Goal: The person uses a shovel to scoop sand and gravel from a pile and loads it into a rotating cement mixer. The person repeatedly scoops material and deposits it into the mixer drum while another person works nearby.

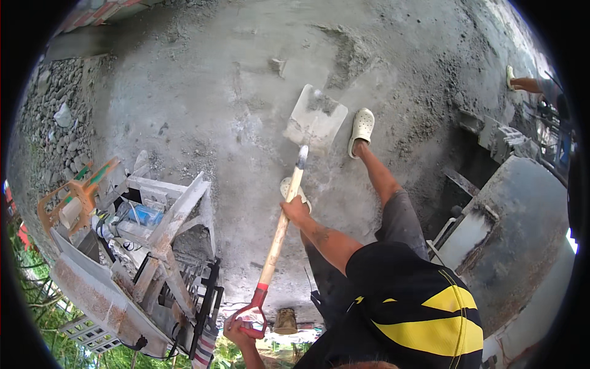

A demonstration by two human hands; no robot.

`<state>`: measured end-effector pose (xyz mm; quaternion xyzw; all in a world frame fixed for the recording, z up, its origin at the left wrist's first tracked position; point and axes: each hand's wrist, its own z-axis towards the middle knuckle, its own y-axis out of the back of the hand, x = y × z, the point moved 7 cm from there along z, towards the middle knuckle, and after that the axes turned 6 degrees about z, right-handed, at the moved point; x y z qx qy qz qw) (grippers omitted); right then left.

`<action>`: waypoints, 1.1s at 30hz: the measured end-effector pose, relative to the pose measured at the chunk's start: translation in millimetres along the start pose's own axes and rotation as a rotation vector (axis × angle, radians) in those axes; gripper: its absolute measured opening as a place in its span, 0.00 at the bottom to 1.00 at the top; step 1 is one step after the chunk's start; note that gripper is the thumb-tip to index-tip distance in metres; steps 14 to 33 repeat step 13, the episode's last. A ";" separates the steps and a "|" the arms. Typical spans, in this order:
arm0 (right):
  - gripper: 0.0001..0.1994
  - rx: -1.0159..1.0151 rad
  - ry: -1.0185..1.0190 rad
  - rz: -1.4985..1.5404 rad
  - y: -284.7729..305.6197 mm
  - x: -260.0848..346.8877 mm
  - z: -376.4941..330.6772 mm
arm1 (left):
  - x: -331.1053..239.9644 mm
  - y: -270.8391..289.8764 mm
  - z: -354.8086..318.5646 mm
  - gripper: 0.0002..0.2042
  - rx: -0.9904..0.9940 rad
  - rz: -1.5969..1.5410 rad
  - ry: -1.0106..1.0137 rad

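Observation:
A long-handled shovel (275, 252) slants across the middle, with a pale wooden shaft and a red D-shaped grip. Its square, whitish blade (315, 123) lies at or just above the grey ground, smeared with grey material. My left hand (236, 332) closes around the D-grip near the lower edge. Farther up, my right hand (296, 210) wraps the shaft a little below the blade socket. One cream clog (362, 128) on my foot is just right of the blade; the other clog (289, 187) is partly hidden behind my right hand.
Grey dusty ground (203, 92) spreads ahead, with loose rubble (424, 117) at right. Gravel (64, 123) lies far left. A wooden frame (178, 215) and orange plastic chair (80, 197) crowd the left. A large grey metal sheet (522, 215) stands right. Another person's leg (525, 85) shows far right.

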<state>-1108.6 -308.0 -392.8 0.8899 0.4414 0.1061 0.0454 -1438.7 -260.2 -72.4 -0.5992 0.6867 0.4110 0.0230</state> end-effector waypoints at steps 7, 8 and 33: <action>0.15 -0.130 0.255 0.621 337.0 224.6 177.7 | -78.1 -392.7 -100.9 0.08 0.425 -0.033 -0.151; 0.15 -0.147 0.266 0.638 371.6 241.8 171.1 | -78.7 -422.0 -117.1 0.08 0.445 -0.039 -0.203; 0.16 -0.257 0.462 0.767 534.6 315.9 105.9 | -124.1 -511.7 -223.2 0.10 0.609 -0.094 -0.373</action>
